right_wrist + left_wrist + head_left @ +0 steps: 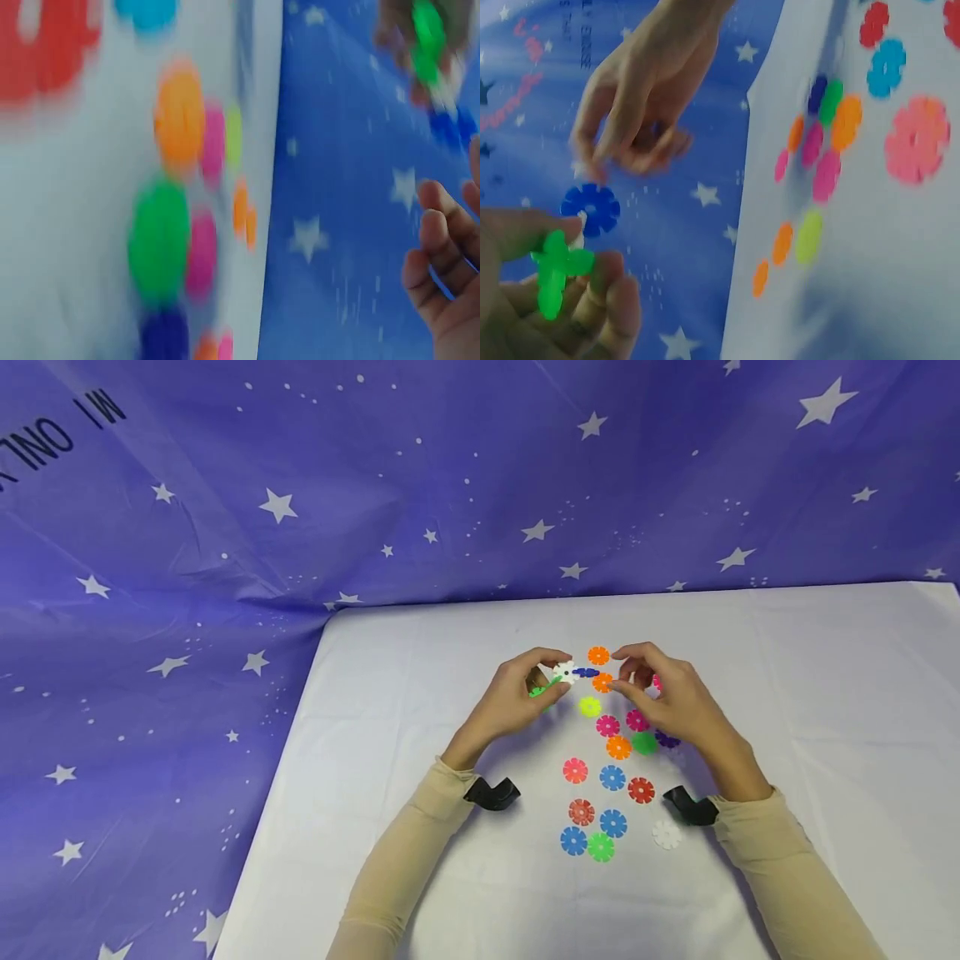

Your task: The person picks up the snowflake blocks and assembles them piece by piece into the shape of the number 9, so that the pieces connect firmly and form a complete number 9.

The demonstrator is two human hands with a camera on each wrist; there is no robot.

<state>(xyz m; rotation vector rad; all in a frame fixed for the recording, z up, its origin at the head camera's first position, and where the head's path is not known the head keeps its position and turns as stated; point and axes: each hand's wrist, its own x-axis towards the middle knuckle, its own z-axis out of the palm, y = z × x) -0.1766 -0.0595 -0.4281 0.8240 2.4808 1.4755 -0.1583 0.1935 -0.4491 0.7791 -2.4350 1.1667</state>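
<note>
My left hand (pixel 510 697) pinches a joined piece made of notched plastic discs: green parts (pixel 553 274), a white disc (pixel 566 673) and a blue disc (pixel 591 211) that sticks out toward the right. The piece is held up above the table. Across from it, my right hand (pixel 671 689) hovers with fingers loosely bent and nothing between them. A small gap separates its fingertips from the blue disc in the head view. The right wrist view is blurred, showing the right fingers (pixel 442 247) below the joined piece.
Loose notched discs lie flat on the white-covered table (pixel 390 710): an orange disc (pixel 598 656), a yellow disc (pixel 590 707), a red disc (pixel 641 790), a white disc (pixel 666 834) and several others. A purple star-printed cloth (pixel 465 485) hangs behind.
</note>
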